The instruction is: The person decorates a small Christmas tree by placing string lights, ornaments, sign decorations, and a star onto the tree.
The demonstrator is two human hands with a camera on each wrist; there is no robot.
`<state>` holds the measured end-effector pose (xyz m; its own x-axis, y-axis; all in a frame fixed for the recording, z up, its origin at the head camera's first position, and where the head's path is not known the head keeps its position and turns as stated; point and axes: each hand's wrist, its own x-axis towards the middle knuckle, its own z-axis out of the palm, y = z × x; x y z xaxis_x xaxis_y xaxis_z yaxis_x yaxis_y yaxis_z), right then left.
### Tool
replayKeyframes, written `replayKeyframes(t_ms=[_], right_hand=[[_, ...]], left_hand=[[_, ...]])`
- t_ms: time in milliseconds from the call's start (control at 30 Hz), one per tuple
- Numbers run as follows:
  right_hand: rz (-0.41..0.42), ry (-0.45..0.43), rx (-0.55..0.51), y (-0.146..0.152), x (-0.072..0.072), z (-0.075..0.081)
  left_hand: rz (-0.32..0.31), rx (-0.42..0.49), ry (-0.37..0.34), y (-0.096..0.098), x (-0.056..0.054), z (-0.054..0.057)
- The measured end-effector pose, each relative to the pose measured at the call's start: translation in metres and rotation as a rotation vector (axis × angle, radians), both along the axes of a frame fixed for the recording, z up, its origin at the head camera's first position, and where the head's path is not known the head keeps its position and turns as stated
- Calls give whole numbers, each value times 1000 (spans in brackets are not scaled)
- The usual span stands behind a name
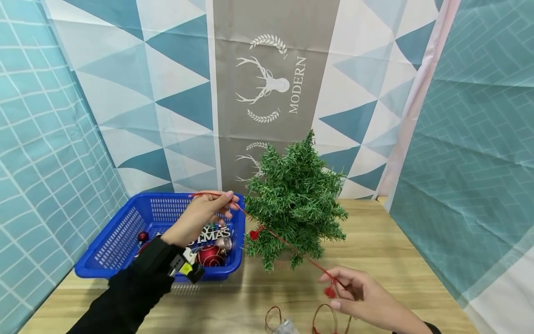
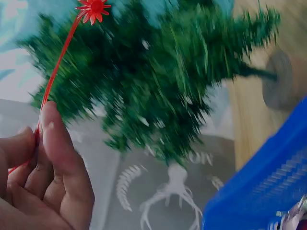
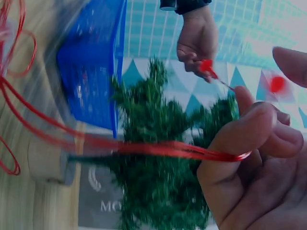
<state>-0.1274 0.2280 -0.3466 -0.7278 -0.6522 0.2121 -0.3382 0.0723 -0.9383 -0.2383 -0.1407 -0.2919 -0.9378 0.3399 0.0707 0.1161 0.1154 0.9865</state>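
Observation:
A thin red wire string [image 1: 283, 240] with red flower-shaped pieces is stretched between the two hands, in front of a small green artificial Christmas tree [image 1: 296, 199]. The left hand [image 1: 204, 211] pinches one end between thumb and fingers, above the right side of the blue basket. In the left wrist view a red flower [image 2: 93, 9] on the string shows sharply. At the tree's lower right, the right hand [image 1: 367, 297] holds the string with curled fingers; the wire runs over them in the right wrist view, its thumb apart. Slack loops [image 1: 324, 317] hang below this hand.
A blue plastic basket [image 1: 112, 273] stands left of the tree, holding a red bauble [image 1: 210, 256] and white lettering [image 1: 214, 234]. A small clear box [image 1: 285, 327] lies at the wooden table's [image 1: 400, 260] front edge. Patterned cloths hang behind and at the sides.

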Motion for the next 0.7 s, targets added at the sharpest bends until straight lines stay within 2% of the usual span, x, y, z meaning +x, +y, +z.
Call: replayKeyframes(t_ms=[100,167,333,433,467,500,533,567,633,667,700], right_hand=[[-40,-85,22,9,-2,0],[-98,-142,59,13,-4,2],[-256,-109,146,16,-15,5],[-329,-51,178,16,-24,7],[-351,-35,189,16,-27,7],[-371,-16,200,17,-30,7],[-390,7,215,17,-33,7],[-416,24,240,17,-36,6],[-464,42,287,18,-42,4],[-484,44,302,18,-45,3],[-495,54,316,19,-47,1]], left_hand=[[56,-68,-4,8,-22,0],[89,-118,15,14,-34,1],[122,-192,64,30,-58,2],[142,-203,43,38,-73,1],[149,-201,29,39,-79,-3],[163,-208,14,40,-88,-9],[157,-176,43,37,-105,-25],[168,-174,44,35,-123,-41],[188,-211,44,33,-157,-70],[199,-246,43,32,-178,-89],[197,-281,43,29,-204,-113]])
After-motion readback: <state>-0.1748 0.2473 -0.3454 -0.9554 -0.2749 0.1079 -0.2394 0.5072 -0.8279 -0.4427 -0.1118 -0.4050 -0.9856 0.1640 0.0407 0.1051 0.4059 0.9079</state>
